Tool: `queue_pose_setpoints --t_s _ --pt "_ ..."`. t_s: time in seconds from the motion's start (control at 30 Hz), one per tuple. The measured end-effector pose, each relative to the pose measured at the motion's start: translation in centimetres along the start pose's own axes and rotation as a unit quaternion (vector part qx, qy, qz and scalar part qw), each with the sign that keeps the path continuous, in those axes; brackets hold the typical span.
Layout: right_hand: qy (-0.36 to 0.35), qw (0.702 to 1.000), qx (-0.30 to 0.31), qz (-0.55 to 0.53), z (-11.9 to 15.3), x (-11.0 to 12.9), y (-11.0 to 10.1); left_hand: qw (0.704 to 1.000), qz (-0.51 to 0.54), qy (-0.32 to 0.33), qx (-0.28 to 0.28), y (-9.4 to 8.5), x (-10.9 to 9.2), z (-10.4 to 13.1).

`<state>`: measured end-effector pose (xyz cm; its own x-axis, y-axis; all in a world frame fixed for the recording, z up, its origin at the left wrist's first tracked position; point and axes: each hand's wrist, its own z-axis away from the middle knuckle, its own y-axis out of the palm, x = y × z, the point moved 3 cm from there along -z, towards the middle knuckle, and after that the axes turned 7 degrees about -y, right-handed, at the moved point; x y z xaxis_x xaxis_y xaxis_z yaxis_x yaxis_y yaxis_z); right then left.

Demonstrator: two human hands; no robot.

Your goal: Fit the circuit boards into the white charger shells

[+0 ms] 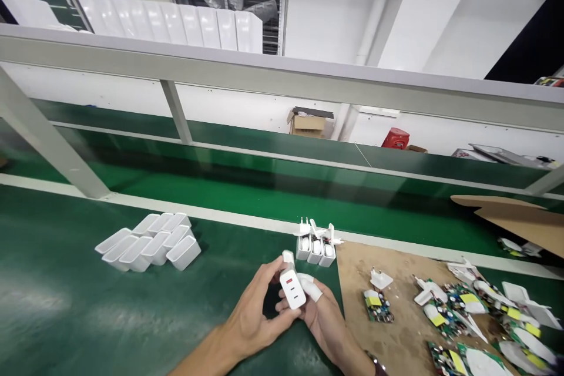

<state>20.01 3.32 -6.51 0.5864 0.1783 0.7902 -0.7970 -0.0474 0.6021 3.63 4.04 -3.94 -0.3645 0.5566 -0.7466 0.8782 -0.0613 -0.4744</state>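
Observation:
A white charger housing [293, 290] with one red port and two dark slots is held between both hands, its port face turned toward the camera. My left hand [253, 311] grips it from the left, thumb at its lower end and fingers at its upper part. On the other side, my right hand [324, 317], with white coverings on some fingertips, closes around it. Just beyond the hands, a short row of white housings [315, 249] stands with plug parts on top. Several white housings [154, 241] lie grouped at the left.
Brown cardboard [396, 346] on the green bench [132, 317] bears circuit boards [378, 305] and white plug parts at the right. A metal frame [264, 67] crosses behind. Farther back are a carton [308, 123] and a red object [396, 138].

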Motion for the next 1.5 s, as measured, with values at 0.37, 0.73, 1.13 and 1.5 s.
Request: queue_pose_setpoints --t_s 0.37,0.73,1.13,1.5 --pt "-0.009 0.997 0.009 0.074 0.0 -0.1 0.4 0.999 -0.039 0.011 0.003 0.3 -0.3 -0.5" --pt "-0.234 0.914 0.03 0.331 0.8 0.1 -0.2 0.991 -0.051 -0.094 0.083 -0.7 2.8 -0.8" --pt "-0.373 0.675 0.089 0.631 1.8 -1.9 0.1 0.98 -0.05 -0.192 0.02 1.0 6.4 -8.2" --pt "-0.323 0.663 0.133 0.662 2.0 -4.1 -2.2 0.962 -0.229 -0.128 -0.074 -4.6 4.3 -4.6"
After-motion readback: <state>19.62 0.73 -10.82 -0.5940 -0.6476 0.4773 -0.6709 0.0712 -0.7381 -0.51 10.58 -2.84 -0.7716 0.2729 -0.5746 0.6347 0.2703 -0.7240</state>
